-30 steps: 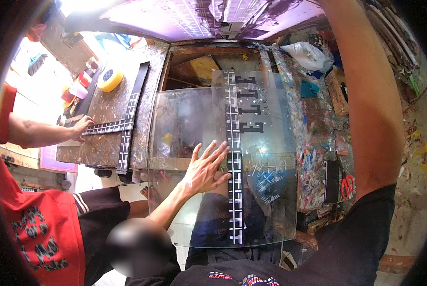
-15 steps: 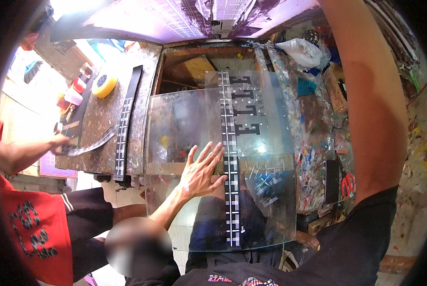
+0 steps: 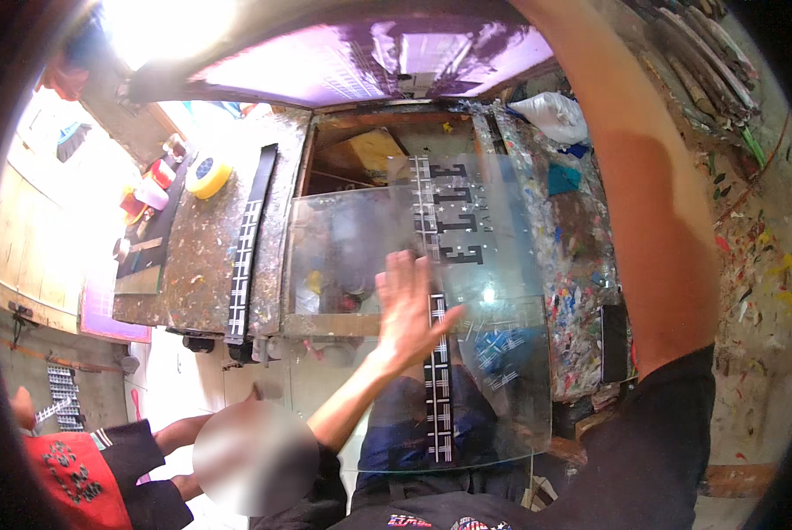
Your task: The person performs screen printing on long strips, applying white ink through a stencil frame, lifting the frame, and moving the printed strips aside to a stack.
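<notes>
My left hand [image 3: 406, 305] lies spread, slightly blurred, over the black strip with white plaid lines [image 3: 438, 389] on the glass sheet [image 3: 329, 247]. A clear printed sheet [image 3: 506, 194] with large black lettering and small stars lies at the glass's upper right. My right arm [image 3: 652, 203] reaches up past the top edge; its hand is out of view. Under the glass are scraps with white lines [image 3: 502, 349] and my legs.
Left: worktable [image 3: 193, 274] with yellow tape roll [image 3: 207, 179], plaid strip [image 3: 241, 283], cups [image 3: 153, 194]; person in red [image 3: 73, 477]. Right: paint-spattered table [image 3: 572, 265], white bag [image 3: 550, 119], dark flat object [image 3: 613, 340]. Purple screen panel [image 3: 352, 57] is raised at the back.
My left hand has slid right onto the strip. The person in red has lifted a strip off the left table and moved down and away. The view has shifted a little.
</notes>
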The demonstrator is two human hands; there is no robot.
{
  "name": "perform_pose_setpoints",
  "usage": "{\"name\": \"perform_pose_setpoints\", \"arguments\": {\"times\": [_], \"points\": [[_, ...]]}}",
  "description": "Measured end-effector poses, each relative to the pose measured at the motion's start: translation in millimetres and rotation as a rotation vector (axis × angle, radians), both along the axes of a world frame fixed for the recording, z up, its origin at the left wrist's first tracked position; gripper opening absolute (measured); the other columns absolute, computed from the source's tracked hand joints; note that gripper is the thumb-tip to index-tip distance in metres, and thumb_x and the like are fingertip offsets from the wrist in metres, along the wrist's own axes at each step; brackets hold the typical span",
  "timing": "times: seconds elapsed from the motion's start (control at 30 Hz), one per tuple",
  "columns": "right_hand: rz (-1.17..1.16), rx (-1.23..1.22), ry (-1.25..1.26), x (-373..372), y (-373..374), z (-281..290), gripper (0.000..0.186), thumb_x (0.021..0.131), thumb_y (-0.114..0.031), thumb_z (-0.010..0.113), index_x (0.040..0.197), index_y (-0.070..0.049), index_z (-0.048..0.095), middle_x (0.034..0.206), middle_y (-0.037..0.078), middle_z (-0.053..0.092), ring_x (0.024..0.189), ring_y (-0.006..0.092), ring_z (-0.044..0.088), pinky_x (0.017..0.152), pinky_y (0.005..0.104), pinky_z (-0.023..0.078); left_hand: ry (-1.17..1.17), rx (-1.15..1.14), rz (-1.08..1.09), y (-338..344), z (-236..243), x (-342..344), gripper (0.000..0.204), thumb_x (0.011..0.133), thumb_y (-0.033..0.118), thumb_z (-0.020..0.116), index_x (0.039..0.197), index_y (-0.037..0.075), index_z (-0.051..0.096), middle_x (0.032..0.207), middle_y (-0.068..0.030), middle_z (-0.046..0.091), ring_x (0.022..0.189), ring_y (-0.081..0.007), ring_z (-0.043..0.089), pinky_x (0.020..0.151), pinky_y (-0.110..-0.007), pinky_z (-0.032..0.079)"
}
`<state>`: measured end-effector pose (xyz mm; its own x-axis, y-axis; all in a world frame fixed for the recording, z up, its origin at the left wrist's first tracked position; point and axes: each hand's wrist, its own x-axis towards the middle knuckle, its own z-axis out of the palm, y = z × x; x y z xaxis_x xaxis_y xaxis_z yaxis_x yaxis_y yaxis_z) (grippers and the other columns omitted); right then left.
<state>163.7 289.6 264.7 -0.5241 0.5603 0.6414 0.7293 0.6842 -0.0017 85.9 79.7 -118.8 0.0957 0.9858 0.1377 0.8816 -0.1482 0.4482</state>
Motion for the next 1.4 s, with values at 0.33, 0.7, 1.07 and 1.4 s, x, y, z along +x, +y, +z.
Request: {"name": "perform_pose_setpoints", "arguments": {"times": [0.33, 0.7, 1.07, 1.4], "points": [[0.020, 0.007, 0.072, 22, -111, -135, 0.045, 0.091, -0.050, 0.064, 0.092, -0.006, 0.069, 0.088, 0.018, 0.071, 0.084, 0.0361, 0.069, 0.080, 0.0511, 0.051, -1.505, 0.542, 0.381, -29, 137, -30, 0.036, 0.104, 0.025, 0.059, 0.128, 0.002, 0.044, 0.111, -0.0171, 0.067, 0.092, -0.0207, 0.070, 0.074, -0.030, 0.059], [0.213, -0.755, -0.283, 59, -152, -295, 0.018, 0.083, -0.018, 0.073, 0.097, -0.010, 0.064, 0.086, 0.013, 0.070, 0.087, 0.0323, 0.070, 0.083, 0.0518, 0.048, -1.199, -0.273, 0.663, -107, -21, -90, 0.041, 0.102, 0.026, 0.062, 0.105, -0.011, 0.045, 0.083, -0.0228, 0.069, 0.072, -0.0260, 0.073, 0.062, -0.033, 0.062], [0.191, -0.529, -0.002, 20, -5, -329, 0.019, 0.087, -0.023, 0.073, 0.087, -0.006, 0.064, 0.082, 0.015, 0.070, 0.076, 0.0346, 0.069, 0.069, 0.0455, 0.050, -1.070, -0.434, 0.650, -93, 23, -88, 0.043, 0.103, 0.026, 0.060, 0.109, -0.011, 0.040, 0.083, -0.0249, 0.069, 0.069, -0.0272, 0.073, 0.058, -0.034, 0.062], [0.262, -0.599, -0.340, 14, 19, -309, 0.023, 0.084, -0.016, 0.067, 0.101, -0.003, 0.059, 0.086, 0.022, 0.068, 0.085, 0.0436, 0.067, 0.072, 0.0526, 0.050, -1.170, -0.422, 0.696, -96, 10, -90, 0.042, 0.102, 0.025, 0.060, 0.113, -0.008, 0.037, 0.083, -0.0231, 0.068, 0.068, -0.0269, 0.073, 0.058, -0.034, 0.062]]}}
